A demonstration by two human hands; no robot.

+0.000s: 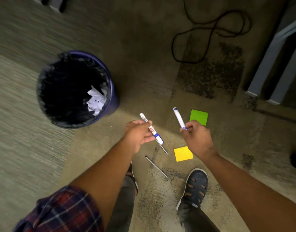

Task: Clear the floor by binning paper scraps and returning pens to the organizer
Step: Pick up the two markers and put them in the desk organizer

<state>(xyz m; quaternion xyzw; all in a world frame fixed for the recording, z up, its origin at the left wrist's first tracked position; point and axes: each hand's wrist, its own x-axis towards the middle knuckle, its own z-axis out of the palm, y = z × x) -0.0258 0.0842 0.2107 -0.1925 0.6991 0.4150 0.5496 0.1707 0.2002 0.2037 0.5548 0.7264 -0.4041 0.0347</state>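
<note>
While I look down through the head camera, my left hand (140, 133) pinches a white-and-blue marker (151, 128) at its middle, fingers wrapped round the barrel, and my right hand (196, 135) grips a second marker (178, 118) by its lower end, fingertips tight on it. Both markers are lifted off the carpet (93, 148). Two thin pens (156, 166) lie on the floor between my feet, one partly under the left marker. A yellow note (183, 154) sits just beside my right wrist, and a green note (199, 116) lies beyond that hand. To the left, well apart from the notes, stands the blue bin (113, 91), with white scraps (96, 102) inside. No organizer is visible. I judge it best to gather both markers into one hand, firmly, so the other is free for the thin pens.
</note>
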